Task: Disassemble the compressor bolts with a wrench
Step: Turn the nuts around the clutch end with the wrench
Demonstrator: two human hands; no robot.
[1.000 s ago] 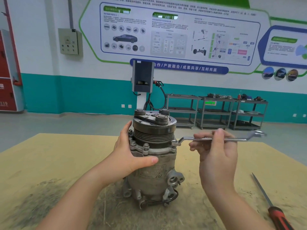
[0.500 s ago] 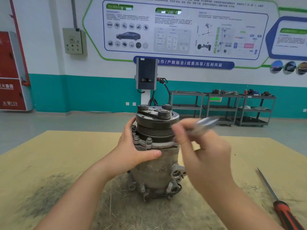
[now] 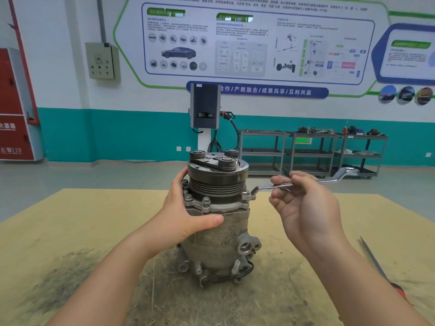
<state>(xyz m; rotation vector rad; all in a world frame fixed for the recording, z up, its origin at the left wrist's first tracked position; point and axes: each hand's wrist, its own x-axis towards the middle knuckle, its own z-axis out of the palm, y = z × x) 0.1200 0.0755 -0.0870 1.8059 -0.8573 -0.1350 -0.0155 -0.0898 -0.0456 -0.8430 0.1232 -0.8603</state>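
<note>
Left hand (image 3: 186, 215) grips the compressor (image 3: 217, 222) (upright on the bench (image 3: 70, 220)). Right hand (image 3: 303, 205) fingers pinch the wrench (image 3: 277, 185), its ring on a bolt (image 3: 246, 196).

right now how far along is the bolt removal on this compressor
Early. Done: no removed bolts show on the table. In hand: left hand steadies the compressor; right hand holds the wrench, its ring end on the right flange bolt. Left: front flange bolts are seated; those behind are hidden.

White wall (image 3: 58, 24) with teal lower band (image 3: 117, 135), car poster (image 3: 247, 43), grey floor (image 3: 94, 175), metal shelving carts (image 3: 310, 151).
</note>
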